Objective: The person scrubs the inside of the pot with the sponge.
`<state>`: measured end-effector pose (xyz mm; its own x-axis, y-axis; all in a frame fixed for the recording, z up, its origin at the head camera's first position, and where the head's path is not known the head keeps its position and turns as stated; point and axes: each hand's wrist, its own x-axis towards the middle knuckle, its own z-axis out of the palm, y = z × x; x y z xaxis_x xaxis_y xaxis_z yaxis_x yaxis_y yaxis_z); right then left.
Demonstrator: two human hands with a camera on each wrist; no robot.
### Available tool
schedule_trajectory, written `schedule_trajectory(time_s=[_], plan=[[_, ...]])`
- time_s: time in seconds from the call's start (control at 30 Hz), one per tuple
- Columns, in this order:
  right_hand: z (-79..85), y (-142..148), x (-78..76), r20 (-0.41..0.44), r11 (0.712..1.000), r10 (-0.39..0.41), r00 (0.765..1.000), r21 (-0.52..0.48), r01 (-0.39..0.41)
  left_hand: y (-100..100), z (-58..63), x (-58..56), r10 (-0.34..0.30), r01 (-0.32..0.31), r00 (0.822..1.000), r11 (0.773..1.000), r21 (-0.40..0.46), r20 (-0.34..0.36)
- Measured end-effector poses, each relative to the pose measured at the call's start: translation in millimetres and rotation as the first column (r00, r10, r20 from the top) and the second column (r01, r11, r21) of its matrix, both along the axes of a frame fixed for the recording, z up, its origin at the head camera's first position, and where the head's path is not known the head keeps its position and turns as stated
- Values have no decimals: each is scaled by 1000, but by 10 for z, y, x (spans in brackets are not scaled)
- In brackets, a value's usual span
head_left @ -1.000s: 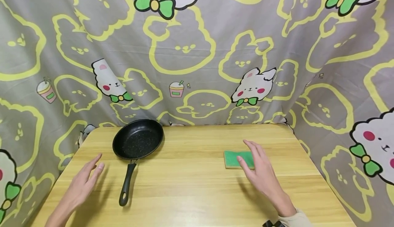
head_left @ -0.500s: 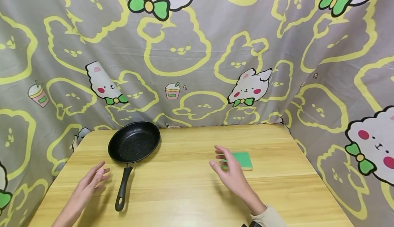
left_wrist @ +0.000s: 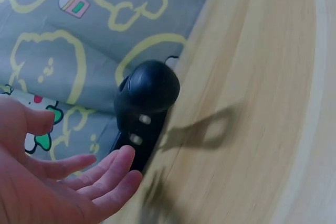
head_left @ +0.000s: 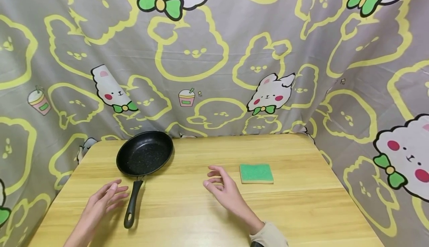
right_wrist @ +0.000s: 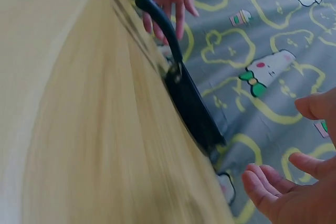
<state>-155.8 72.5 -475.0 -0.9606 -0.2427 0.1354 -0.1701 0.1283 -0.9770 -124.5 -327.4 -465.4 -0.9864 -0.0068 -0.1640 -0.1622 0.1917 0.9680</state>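
Observation:
A black frying pan (head_left: 145, 154) sits at the back left of the table, its handle (head_left: 133, 204) pointing toward me. My left hand (head_left: 100, 204) hovers just left of that handle, fingers loosely bent, holding nothing. In the left wrist view the handle's end (left_wrist: 152, 85) shows beyond the fingers, apart from them. My right hand (head_left: 228, 193) is over the middle of the table with relaxed fingers and nothing in its grasp. To its right lies a green sponge (head_left: 256, 173) with a yellowish underside. The right wrist view shows the pan (right_wrist: 191, 108) side-on, past the right fingers.
The wooden table (head_left: 301, 209) fills the lower part of the head view. A grey cloth (head_left: 207, 72) with cartoon animals hangs behind and on both sides of it.
My right hand has moved left, away from above the sponge, toward the table's middle. My left hand has shifted slightly right, closer to the pan handle. Pan and sponge stay put.

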Motion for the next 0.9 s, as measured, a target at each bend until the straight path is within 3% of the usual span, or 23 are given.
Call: schedule_trajectory(time_s=[0.2,0.5,0.6,0.9], plan=[[-5,-236,49,83,995,70,994,-83,-64,67,-12,-9,27,-37,996,992,117,87],[-80,-592,100,156,980,141,978,-164,-115,90,-130,-13,66,-98,988,968,232,141],[-79,-722,113,181,972,157,971,-202,-120,98,-147,-29,78,-123,980,962,242,184],[-111,-1151,256,295,956,162,942,-282,-76,156,-201,-30,116,-157,977,959,234,178]])
